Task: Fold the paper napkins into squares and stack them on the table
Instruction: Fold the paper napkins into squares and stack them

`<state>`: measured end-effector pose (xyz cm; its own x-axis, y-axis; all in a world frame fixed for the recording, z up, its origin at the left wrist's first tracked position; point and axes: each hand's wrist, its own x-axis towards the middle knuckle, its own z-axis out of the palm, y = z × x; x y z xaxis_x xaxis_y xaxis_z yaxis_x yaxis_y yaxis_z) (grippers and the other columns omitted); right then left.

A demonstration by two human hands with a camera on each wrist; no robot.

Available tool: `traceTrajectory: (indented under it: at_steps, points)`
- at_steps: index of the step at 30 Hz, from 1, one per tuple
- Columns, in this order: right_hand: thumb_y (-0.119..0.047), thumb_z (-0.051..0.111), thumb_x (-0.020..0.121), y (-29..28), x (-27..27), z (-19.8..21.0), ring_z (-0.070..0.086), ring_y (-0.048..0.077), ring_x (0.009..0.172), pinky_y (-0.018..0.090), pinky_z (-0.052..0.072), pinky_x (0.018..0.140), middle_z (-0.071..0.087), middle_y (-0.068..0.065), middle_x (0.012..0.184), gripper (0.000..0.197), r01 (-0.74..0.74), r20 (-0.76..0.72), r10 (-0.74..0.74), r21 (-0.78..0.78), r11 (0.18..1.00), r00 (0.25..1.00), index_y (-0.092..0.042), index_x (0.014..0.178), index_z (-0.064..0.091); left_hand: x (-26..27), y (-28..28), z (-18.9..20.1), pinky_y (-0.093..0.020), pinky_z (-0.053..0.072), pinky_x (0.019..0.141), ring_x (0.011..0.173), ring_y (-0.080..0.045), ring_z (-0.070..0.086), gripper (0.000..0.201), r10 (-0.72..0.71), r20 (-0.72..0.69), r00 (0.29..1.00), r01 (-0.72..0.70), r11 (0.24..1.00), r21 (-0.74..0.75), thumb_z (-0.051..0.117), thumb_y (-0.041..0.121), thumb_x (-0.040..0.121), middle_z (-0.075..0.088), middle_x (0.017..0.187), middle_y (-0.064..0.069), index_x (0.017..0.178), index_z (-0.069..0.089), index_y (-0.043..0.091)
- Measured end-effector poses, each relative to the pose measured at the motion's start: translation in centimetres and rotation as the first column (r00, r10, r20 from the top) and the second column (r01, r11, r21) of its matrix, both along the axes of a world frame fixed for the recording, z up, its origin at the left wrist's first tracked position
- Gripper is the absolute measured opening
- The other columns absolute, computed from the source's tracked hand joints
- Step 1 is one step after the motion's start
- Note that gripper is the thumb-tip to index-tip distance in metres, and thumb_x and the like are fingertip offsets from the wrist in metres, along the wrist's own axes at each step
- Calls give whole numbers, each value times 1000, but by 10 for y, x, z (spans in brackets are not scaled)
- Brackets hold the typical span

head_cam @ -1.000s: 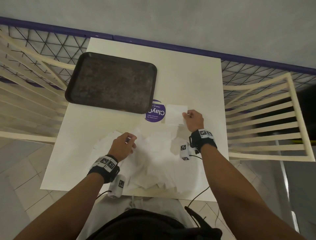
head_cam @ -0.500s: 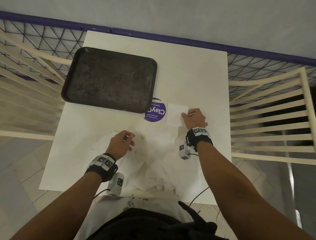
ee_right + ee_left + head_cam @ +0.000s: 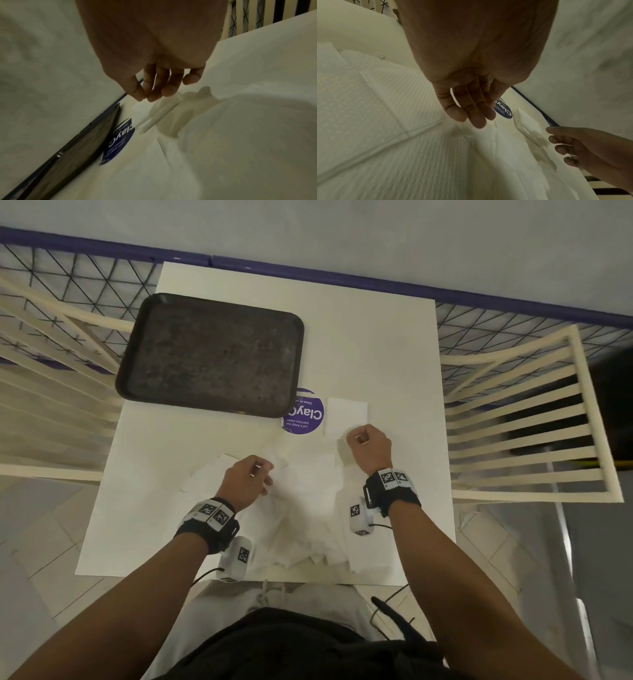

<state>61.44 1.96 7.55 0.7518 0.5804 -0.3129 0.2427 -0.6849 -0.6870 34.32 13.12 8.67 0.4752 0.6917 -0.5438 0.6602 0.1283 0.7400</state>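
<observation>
A small stack of folded white napkins [image 3: 346, 416] lies on the white table [image 3: 376, 337], right of a purple round sticker [image 3: 305, 414]. My right hand [image 3: 359, 438] hovers at the stack's near right corner with loosely curled fingers; in the right wrist view my right hand [image 3: 154, 94] hangs just above the folded stack [image 3: 159, 112] and holds nothing. My left hand [image 3: 260, 474] is over a loose heap of unfolded napkins [image 3: 308, 508] at the table's near edge. In the left wrist view, that left hand [image 3: 471, 116] has relaxed fingers just above the paper [image 3: 402, 121] and is empty.
A dark rectangular tray [image 3: 212, 354] lies at the table's far left, overlapping the sticker. Cream slatted chairs stand to the left [image 3: 51, 405] and right [image 3: 520, 419]. A grey wall with a purple skirting strip [image 3: 342, 277] runs behind the table.
My right hand has let go of the folded napkin's edge and drawn back a little toward me. The left hand has stayed over the loose heap.
</observation>
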Motion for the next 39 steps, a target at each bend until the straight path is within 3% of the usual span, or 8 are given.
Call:
traceTrajectory:
  at_steps: [4,8,16,23,28,34,37,39]
  points:
    - [-24,69,90,-30,-23,-4,61,12,83,20,40,78,71,-4,92,5,-27,-20,27,-31,999,999,-20,93,71,-5,-14,0,-32,53,67,68,-20,74,15,-34,22,999,35,999,-33,54,26,103,77,83,0,102,69,21]
    - [-22,70,87,-66,-40,-9,63,14,85,28,51,87,71,-5,93,7,4,-23,-7,-116,993,1000,-25,94,70,-7,-31,-2,-35,56,71,73,-17,75,17,-103,26,994,104,992,-74,55,26,102,78,85,1,103,71,20]
    - [-34,77,81,-121,-61,-8,50,30,120,45,46,99,53,7,127,51,97,106,-62,-378,921,992,-23,126,56,-3,-62,-1,-28,55,74,87,-12,75,20,-200,43,979,203,972,-119,54,21,101,79,96,4,112,70,19]
    - [-27,78,83,-130,-66,-10,61,24,112,45,43,103,69,-5,102,41,234,-18,-254,-330,914,967,-23,119,60,3,-74,-11,-29,50,96,99,-14,69,20,-296,-71,953,296,955,-14,65,32,96,73,103,10,113,74,27]
    - [-25,77,85,-135,-59,-8,67,22,109,23,46,84,73,1,106,29,264,-105,-305,-291,920,947,-17,113,73,8,-80,-9,-29,47,95,101,-15,62,17,-287,-119,950,292,956,25,63,26,96,69,104,9,109,74,24]
    - [-37,74,84,-136,-52,-7,65,18,101,47,47,101,68,-16,93,11,224,-142,-252,-186,957,957,-33,91,66,20,-87,-4,-33,52,97,97,-17,66,17,-188,-85,978,196,977,89,62,27,98,72,105,7,110,73,25]
    - [-31,75,87,-132,-47,3,68,19,96,38,52,92,71,-8,93,13,206,-244,-210,-42,978,947,-29,95,65,32,-92,1,-17,51,82,86,-8,66,26,-154,-25,988,155,987,42,67,37,96,70,103,9,118,70,24]
    - [-26,75,89,-127,-46,11,67,18,93,29,49,85,70,-5,88,14,186,-290,-168,37,982,942,-26,95,63,38,-93,3,-20,50,86,93,-9,66,40,-195,-12,981,196,980,21,70,46,93,70,108,9,126,67,23]
